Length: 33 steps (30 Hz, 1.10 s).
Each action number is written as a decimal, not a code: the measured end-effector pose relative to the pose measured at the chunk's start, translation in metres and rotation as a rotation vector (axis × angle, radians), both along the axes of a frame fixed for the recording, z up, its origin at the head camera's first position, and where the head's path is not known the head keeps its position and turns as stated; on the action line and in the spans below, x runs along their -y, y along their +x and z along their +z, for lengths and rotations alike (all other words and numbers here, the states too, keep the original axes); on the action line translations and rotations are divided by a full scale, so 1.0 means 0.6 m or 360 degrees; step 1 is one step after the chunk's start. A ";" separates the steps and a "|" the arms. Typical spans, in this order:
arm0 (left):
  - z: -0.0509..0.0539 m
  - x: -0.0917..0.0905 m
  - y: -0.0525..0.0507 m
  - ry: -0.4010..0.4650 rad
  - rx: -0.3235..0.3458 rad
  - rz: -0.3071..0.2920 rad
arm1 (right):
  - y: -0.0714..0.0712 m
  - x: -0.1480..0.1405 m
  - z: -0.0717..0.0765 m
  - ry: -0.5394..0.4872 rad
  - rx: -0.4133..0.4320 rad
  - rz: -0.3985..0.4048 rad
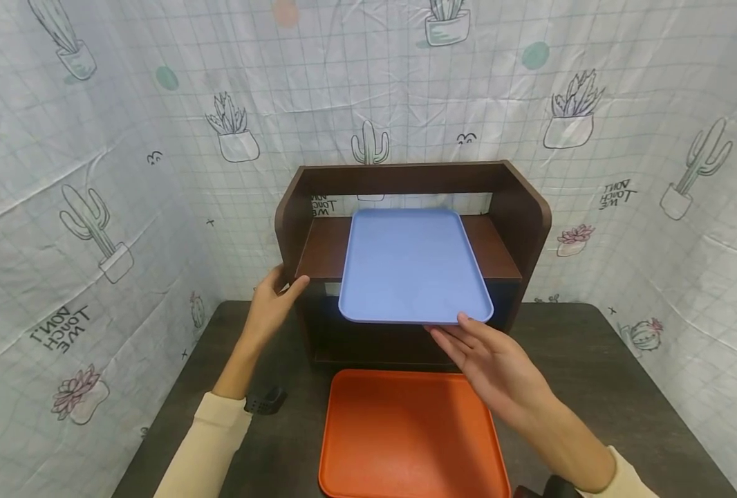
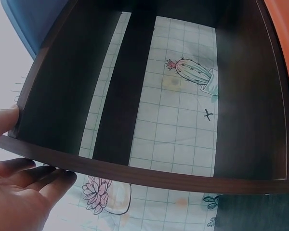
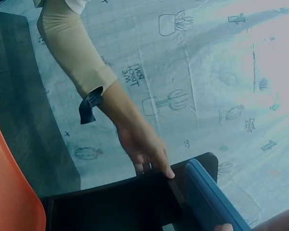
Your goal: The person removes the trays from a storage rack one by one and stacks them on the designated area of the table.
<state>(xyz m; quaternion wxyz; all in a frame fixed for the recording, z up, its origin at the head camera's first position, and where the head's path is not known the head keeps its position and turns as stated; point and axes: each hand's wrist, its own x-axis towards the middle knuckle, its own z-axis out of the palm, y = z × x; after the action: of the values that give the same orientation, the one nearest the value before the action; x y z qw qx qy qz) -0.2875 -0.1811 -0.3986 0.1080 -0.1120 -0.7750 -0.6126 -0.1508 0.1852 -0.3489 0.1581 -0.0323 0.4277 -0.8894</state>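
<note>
Blue tray (image 1: 415, 266): likely light, stiff, slick; best held by rim. Pinched there in right hand (image 1: 496, 370); with left hand (image 1: 270, 308), gripping shelf unit (image 1: 290, 232) side.

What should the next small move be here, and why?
Probably the right hand should ease the blue tray slightly back: its near end juts past the front of the brown shelf unit, while the left hand grips the unit's left side.

Hands (image 1: 269, 309) (image 1: 499, 365) well apart, in pinch grips
</note>
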 end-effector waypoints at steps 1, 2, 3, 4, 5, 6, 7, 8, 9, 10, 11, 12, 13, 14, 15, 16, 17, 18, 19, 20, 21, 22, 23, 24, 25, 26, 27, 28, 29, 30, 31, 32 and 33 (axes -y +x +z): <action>0.000 0.001 0.000 0.0000 0.0003 -0.0004 | -0.002 0.002 -0.001 0.0011 -0.0004 -0.0010; -0.001 0.001 0.000 -0.0005 0.0006 -0.0006 | -0.004 0.004 -0.002 0.0011 -0.0008 -0.0020; -0.001 0.001 0.000 -0.0014 0.0005 -0.0002 | -0.007 0.005 -0.003 0.0003 -0.0005 -0.0028; -0.001 0.001 0.000 -0.0018 0.0005 -0.0005 | -0.009 0.006 -0.003 -0.0003 -0.0009 -0.0035; -0.001 0.002 0.000 -0.0024 0.0006 -0.0004 | -0.012 0.007 -0.003 -0.0019 -0.0012 -0.0037; 0.000 0.002 0.001 -0.0033 0.0005 -0.0006 | -0.015 0.008 -0.002 -0.0042 -0.0005 -0.0040; 0.000 0.002 0.001 -0.0040 0.0004 0.0001 | -0.017 0.009 -0.003 -0.0068 0.0001 -0.0042; 0.001 0.002 0.000 -0.0044 0.0003 0.0007 | -0.019 0.010 -0.002 -0.0098 0.0011 -0.0042; 0.001 0.002 0.000 -0.0043 0.0002 0.0005 | -0.021 0.011 -0.002 -0.0120 0.0023 -0.0045; 0.001 0.002 0.000 -0.0039 0.0002 -0.0001 | -0.022 0.012 -0.002 -0.0130 0.0027 -0.0046; 0.001 0.001 -0.001 -0.0034 0.0001 -0.0004 | -0.023 0.013 -0.002 -0.0143 0.0038 -0.0051; 0.001 0.001 -0.001 -0.0033 0.0002 -0.0006 | -0.023 0.014 -0.002 -0.0146 0.0050 -0.0061; 0.001 0.001 -0.002 -0.0029 0.0004 -0.0006 | -0.024 0.015 -0.002 -0.0145 0.0065 -0.0076; 0.000 0.001 -0.002 -0.0026 0.0006 -0.0014 | -0.024 0.017 -0.002 -0.0138 0.0078 -0.0092; 0.000 0.001 -0.002 -0.0024 0.0006 -0.0021 | -0.024 0.019 -0.002 -0.0121 0.0083 -0.0110; 0.000 0.001 -0.002 -0.0029 0.0009 -0.0021 | -0.025 0.021 -0.002 -0.0113 0.0092 -0.0130; 0.000 0.002 -0.001 -0.0033 0.0010 -0.0025 | -0.026 0.023 -0.002 -0.0114 0.0106 -0.0156; 0.000 0.002 -0.001 -0.0041 0.0013 -0.0022 | -0.026 0.026 -0.002 -0.0111 0.0111 -0.0181; 0.000 0.002 0.001 -0.0049 0.0016 -0.0022 | -0.026 0.028 -0.002 -0.0115 0.0114 -0.0206; 0.000 0.003 0.002 -0.0057 0.0020 -0.0018 | -0.026 0.030 -0.001 -0.0122 0.0113 -0.0225; 0.000 0.003 0.003 -0.0064 0.0021 -0.0018 | -0.026 0.031 -0.001 -0.0123 0.0103 -0.0242; 0.000 0.004 0.003 -0.0071 0.0024 -0.0015 | -0.026 0.033 -0.001 -0.0132 0.0097 -0.0258; -0.001 0.004 0.003 -0.0073 0.0024 -0.0016 | -0.026 0.034 0.000 -0.0152 0.0087 -0.0269; -0.001 0.005 0.003 -0.0074 0.0024 -0.0012 | -0.025 0.035 0.000 -0.0168 0.0078 -0.0278; -0.002 0.005 0.003 -0.0072 0.0024 -0.0012 | -0.025 0.036 0.000 -0.0191 0.0070 -0.0286; -0.002 0.005 0.002 -0.0069 0.0022 -0.0009 | -0.024 0.037 0.000 -0.0218 0.0060 -0.0298; -0.003 0.006 0.002 -0.0066 0.0019 -0.0009 | -0.023 0.038 -0.001 -0.0237 0.0046 -0.0312; -0.003 0.006 0.001 -0.0061 0.0016 -0.0008 | -0.022 0.039 -0.001 -0.0263 0.0032 -0.0329; -0.003 0.006 0.001 -0.0057 0.0012 -0.0008 | -0.022 0.039 -0.002 -0.0290 0.0020 -0.0347; -0.003 0.006 0.000 -0.0056 0.0008 -0.0004 | -0.021 0.040 -0.002 -0.0302 0.0008 -0.0367; -0.004 0.006 0.000 -0.0056 0.0006 -0.0002 | -0.021 0.040 -0.003 -0.0310 -0.0008 -0.0387; -0.003 0.005 0.000 -0.0057 0.0004 -0.0002 | -0.021 0.040 -0.004 -0.0317 -0.0017 -0.0407; -0.004 0.005 0.000 -0.0053 0.0002 -0.0005 | -0.020 0.040 -0.005 -0.0311 -0.0026 -0.0426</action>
<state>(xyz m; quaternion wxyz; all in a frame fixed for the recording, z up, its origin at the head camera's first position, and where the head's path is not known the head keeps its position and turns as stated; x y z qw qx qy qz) -0.2873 -0.1843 -0.4007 0.1047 -0.1146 -0.7850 -0.5997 -0.1630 0.1610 -0.3519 0.0309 0.0026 0.3410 -0.9396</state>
